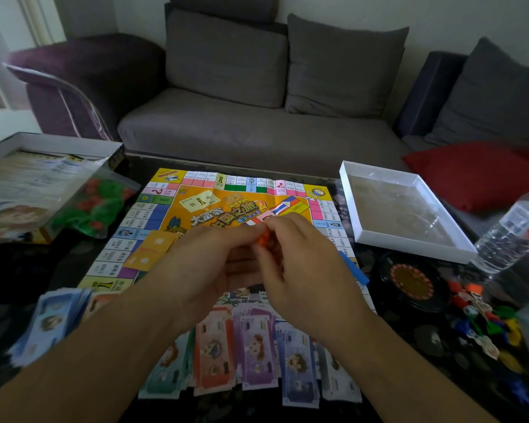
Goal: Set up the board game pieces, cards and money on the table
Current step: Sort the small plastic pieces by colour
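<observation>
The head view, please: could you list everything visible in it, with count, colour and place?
game board: one, mostly yellow, table centre
yellow cards: small stack, on board's left part
banknotes: several piles, purple, orange, green, along board's near edge
blue banknotes: one pile, near left
bag of houses: one, green and red, left
box tray: one, white, right
spinner: one, black, right of board
pawns: heap, mixed colours, near right
water bottle: one, clear, far right
sofa: one, grey, behind
red cushion: one, right
left hand, right hand: together pinching orange piece over board
</observation>
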`<state>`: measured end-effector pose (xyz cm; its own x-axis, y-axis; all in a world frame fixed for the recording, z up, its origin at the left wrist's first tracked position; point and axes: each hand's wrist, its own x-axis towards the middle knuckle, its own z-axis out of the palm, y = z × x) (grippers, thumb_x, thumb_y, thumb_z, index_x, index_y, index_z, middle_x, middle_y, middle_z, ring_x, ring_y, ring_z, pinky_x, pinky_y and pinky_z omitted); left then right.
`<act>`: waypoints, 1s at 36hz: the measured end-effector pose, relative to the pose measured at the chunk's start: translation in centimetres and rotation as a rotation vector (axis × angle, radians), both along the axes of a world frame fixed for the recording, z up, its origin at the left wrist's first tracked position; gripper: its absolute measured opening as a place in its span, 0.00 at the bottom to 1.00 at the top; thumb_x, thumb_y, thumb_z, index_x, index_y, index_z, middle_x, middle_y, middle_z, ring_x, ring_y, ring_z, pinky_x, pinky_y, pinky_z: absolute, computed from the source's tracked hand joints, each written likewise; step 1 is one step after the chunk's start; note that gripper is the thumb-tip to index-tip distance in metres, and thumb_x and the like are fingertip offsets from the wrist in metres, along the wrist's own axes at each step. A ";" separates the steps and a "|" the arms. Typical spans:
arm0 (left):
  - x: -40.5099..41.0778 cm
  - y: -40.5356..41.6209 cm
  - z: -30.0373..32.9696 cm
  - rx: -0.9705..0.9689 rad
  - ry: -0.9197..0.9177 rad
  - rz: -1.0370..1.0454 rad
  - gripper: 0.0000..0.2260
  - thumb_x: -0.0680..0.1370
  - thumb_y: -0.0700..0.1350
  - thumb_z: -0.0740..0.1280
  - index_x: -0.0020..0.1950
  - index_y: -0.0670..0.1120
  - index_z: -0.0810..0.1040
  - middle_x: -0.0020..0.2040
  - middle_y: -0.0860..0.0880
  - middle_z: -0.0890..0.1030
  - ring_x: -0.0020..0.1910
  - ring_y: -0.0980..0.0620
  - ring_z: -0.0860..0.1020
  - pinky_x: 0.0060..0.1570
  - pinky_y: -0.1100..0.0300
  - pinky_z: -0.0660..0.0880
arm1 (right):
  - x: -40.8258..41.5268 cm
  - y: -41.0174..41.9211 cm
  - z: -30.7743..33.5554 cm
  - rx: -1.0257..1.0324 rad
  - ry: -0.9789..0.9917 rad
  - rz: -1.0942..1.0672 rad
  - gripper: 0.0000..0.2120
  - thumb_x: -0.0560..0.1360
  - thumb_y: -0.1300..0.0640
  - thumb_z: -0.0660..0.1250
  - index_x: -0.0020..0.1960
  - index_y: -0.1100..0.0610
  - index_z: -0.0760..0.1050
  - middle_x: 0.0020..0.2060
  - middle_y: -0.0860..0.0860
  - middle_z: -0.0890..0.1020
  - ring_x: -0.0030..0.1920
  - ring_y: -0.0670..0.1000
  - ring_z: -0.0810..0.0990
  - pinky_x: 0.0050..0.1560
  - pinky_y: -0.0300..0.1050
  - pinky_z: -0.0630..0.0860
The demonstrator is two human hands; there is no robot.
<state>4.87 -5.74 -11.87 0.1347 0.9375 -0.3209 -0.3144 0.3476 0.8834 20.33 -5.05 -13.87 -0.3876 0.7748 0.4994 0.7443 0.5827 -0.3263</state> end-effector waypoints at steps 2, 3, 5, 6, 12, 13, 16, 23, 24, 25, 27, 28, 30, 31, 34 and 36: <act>0.1 0.0 -0.1 -0.007 -0.006 0.013 0.12 0.80 0.46 0.71 0.55 0.39 0.87 0.51 0.39 0.88 0.47 0.44 0.87 0.40 0.57 0.83 | 0.0 0.1 -0.1 -0.006 0.021 -0.003 0.14 0.83 0.49 0.58 0.61 0.53 0.77 0.52 0.47 0.78 0.47 0.46 0.75 0.47 0.48 0.79; 0.2 0.0 -0.1 -0.014 -0.021 0.018 0.11 0.80 0.46 0.70 0.54 0.39 0.87 0.50 0.39 0.88 0.46 0.45 0.88 0.39 0.57 0.83 | 0.0 0.2 -0.2 -0.012 0.045 0.005 0.13 0.82 0.49 0.59 0.61 0.53 0.77 0.52 0.47 0.78 0.48 0.46 0.75 0.48 0.49 0.79; 0.3 -0.1 0.0 -0.032 -0.068 0.021 0.10 0.80 0.45 0.70 0.52 0.40 0.87 0.49 0.39 0.88 0.43 0.46 0.88 0.37 0.58 0.83 | 0.1 0.4 -0.4 -0.035 0.109 0.032 0.12 0.82 0.50 0.61 0.60 0.53 0.78 0.52 0.46 0.79 0.50 0.46 0.76 0.50 0.50 0.79; 0.3 -0.2 0.1 -0.041 -0.088 0.015 0.10 0.81 0.44 0.69 0.53 0.39 0.86 0.49 0.39 0.88 0.43 0.47 0.88 0.37 0.58 0.83 | 0.2 0.5 -0.5 -0.040 0.128 0.044 0.12 0.83 0.50 0.61 0.60 0.53 0.79 0.52 0.46 0.79 0.50 0.47 0.77 0.51 0.51 0.79; 0.0 -0.1 0.0 -0.082 -0.098 -0.076 0.12 0.80 0.47 0.69 0.57 0.41 0.87 0.55 0.38 0.87 0.52 0.41 0.87 0.45 0.51 0.85 | 0.7 0.7 -0.7 -0.020 0.175 0.042 0.10 0.83 0.51 0.64 0.60 0.53 0.81 0.52 0.46 0.82 0.52 0.46 0.78 0.52 0.49 0.79; -0.1 -0.1 -0.1 -0.080 -0.100 -0.087 0.12 0.81 0.47 0.69 0.55 0.41 0.87 0.55 0.39 0.87 0.52 0.42 0.87 0.46 0.51 0.85 | 0.7 0.7 -0.6 -0.027 0.196 0.041 0.09 0.82 0.52 0.65 0.59 0.52 0.81 0.51 0.45 0.82 0.51 0.45 0.79 0.52 0.48 0.79; -0.1 -0.2 -0.2 -0.044 -0.095 -0.099 0.12 0.82 0.46 0.67 0.49 0.43 0.89 0.53 0.41 0.88 0.52 0.44 0.87 0.48 0.52 0.85 | 0.7 0.6 -0.2 -0.065 0.275 0.055 0.08 0.80 0.55 0.68 0.56 0.51 0.84 0.49 0.43 0.84 0.51 0.45 0.81 0.52 0.45 0.78; -0.6 0.0 -0.4 0.021 -0.040 -0.108 0.16 0.78 0.46 0.69 0.60 0.38 0.84 0.58 0.39 0.86 0.60 0.39 0.84 0.53 0.51 0.85 | 1.3 0.6 1.1 -0.318 0.440 0.097 0.16 0.77 0.60 0.75 0.55 0.39 0.86 0.48 0.35 0.86 0.54 0.40 0.83 0.57 0.39 0.80; -0.7 -0.1 -0.3 0.033 -0.033 -0.117 0.16 0.77 0.45 0.69 0.60 0.37 0.84 0.58 0.38 0.86 0.60 0.38 0.84 0.54 0.50 0.84 | 1.5 0.6 1.4 -0.314 0.427 0.115 0.17 0.77 0.61 0.75 0.54 0.39 0.86 0.47 0.35 0.86 0.54 0.40 0.83 0.55 0.38 0.80; -0.7 -0.1 -0.2 0.047 -0.023 -0.129 0.16 0.77 0.44 0.69 0.60 0.36 0.84 0.58 0.37 0.85 0.60 0.38 0.84 0.54 0.50 0.85 | 1.6 0.6 1.6 -0.297 0.407 0.133 0.16 0.76 0.62 0.75 0.53 0.40 0.87 0.46 0.36 0.86 0.52 0.41 0.84 0.54 0.39 0.81; -0.8 -0.1 -0.1 0.073 0.002 -0.158 0.15 0.78 0.43 0.68 0.60 0.35 0.84 0.58 0.36 0.85 0.59 0.37 0.84 0.54 0.51 0.84 | 2.0 0.6 1.8 -0.235 0.360 0.157 0.13 0.75 0.64 0.75 0.51 0.47 0.89 0.44 0.40 0.87 0.50 0.43 0.84 0.51 0.40 0.80; -0.9 -0.1 -0.1 0.081 0.009 -0.171 0.15 0.78 0.43 0.68 0.60 0.34 0.83 0.58 0.35 0.85 0.60 0.37 0.84 0.54 0.50 0.84 | 2.1 0.6 1.7 -0.208 0.346 0.162 0.12 0.75 0.65 0.75 0.51 0.50 0.89 0.43 0.41 0.87 0.49 0.44 0.84 0.50 0.41 0.80; -1.0 -0.1 -0.1 0.092 0.017 -0.188 0.17 0.78 0.43 0.69 0.60 0.33 0.83 0.59 0.35 0.84 0.61 0.36 0.83 0.56 0.49 0.83 | 2.2 0.6 1.5 -0.172 0.342 0.162 0.11 0.75 0.65 0.74 0.51 0.51 0.89 0.43 0.42 0.87 0.48 0.44 0.85 0.49 0.42 0.80; -1.0 0.0 -0.1 0.095 0.018 -0.193 0.17 0.77 0.43 0.69 0.60 0.33 0.83 0.59 0.34 0.84 0.61 0.36 0.83 0.57 0.49 0.83 | 2.2 0.7 1.4 -0.155 0.344 0.160 0.11 0.75 0.64 0.74 0.51 0.51 0.89 0.43 0.42 0.87 0.48 0.44 0.85 0.49 0.42 0.81; -0.8 0.0 -0.1 0.087 -0.005 -0.189 0.18 0.77 0.44 0.69 0.60 0.33 0.83 0.59 0.34 0.84 0.60 0.36 0.83 0.56 0.48 0.84 | 2.3 0.7 1.2 -0.115 0.359 0.148 0.09 0.75 0.63 0.74 0.51 0.51 0.89 0.42 0.42 0.87 0.47 0.45 0.85 0.48 0.45 0.81; -0.6 0.0 -0.1 0.071 -0.032 -0.188 0.18 0.77 0.45 0.69 0.61 0.35 0.83 0.59 0.35 0.84 0.60 0.37 0.84 0.56 0.47 0.83 | 2.3 0.8 1.2 -0.105 0.352 0.125 0.08 0.76 0.61 0.73 0.50 0.51 0.89 0.43 0.42 0.87 0.47 0.44 0.84 0.49 0.46 0.81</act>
